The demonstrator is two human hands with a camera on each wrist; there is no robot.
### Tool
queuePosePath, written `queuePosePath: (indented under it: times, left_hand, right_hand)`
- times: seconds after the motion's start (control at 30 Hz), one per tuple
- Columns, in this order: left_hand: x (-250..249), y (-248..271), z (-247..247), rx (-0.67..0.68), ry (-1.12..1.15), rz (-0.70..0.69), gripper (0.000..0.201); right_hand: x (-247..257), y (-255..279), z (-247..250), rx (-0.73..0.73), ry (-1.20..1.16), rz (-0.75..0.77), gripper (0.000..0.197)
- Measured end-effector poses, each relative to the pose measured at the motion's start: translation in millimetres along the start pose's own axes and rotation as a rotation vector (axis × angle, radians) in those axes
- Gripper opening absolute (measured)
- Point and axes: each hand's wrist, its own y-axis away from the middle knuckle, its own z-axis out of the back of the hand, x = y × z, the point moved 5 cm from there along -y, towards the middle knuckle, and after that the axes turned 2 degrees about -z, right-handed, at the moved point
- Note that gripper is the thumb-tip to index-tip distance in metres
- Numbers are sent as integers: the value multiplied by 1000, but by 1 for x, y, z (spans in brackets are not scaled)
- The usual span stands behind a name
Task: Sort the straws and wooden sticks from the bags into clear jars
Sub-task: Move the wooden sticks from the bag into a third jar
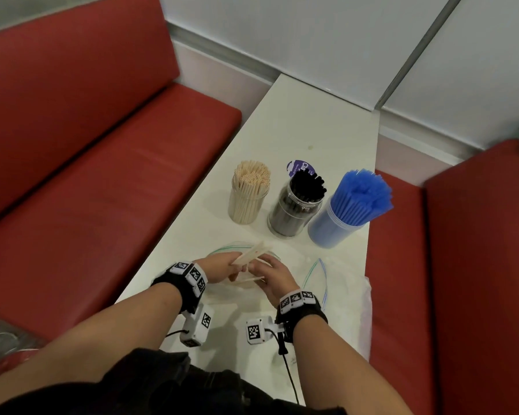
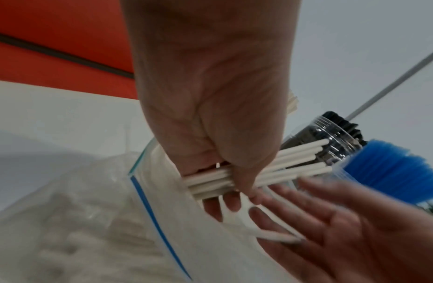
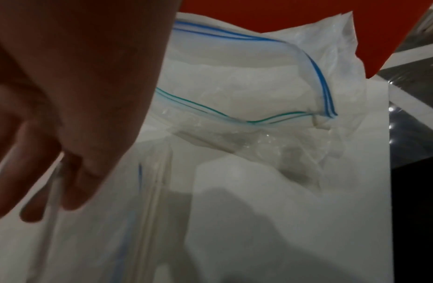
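left grip [image 2: 210, 114] clamps white sticks [image 2: 271, 168] | right hand [image 2: 343, 229] loose, spread | risk: stray sticks slip, scatter on table [image 1: 297, 130]

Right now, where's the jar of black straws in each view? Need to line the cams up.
Head: jar of black straws stands mid-table, the middle of three jars, beyond both hands.
Left wrist: jar of black straws at right of centre, behind the white sticks that the left hand grips.
Right wrist: not in it; only bags and table show.
Shared landmark: the blue straws, beside that jar in the head and left wrist views.
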Motion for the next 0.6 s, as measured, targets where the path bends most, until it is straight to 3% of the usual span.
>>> queuePosePath:
  times: [0.07,0.1,0.2,0.27,0.47,0.6]
  left_hand:
    - [-12,-2,0,-37,43,-99,23]
    - [-18,-3,1,-57,58,-137,25]
    - [-22,-12,3,-64,32,-82,51]
    - [-20,-17,3,-62,28,-23,61]
    - [-25,-19,3,-206,78,-95,56]
    - [-25,-14,3,-264,98,-79,57]
  right_hand:
    - [11,2,-17,156,-13,11,21]
    - [17,1,-23,147,-17,8,18]
    - [29,-7,-23,-59,-35,10,23]
    - [37,-9,-24,-114,-69,27,27]
    - [53,-9,-34,-145,-145,46,23]
    - [60,-11,-36,-142,21,114,33]
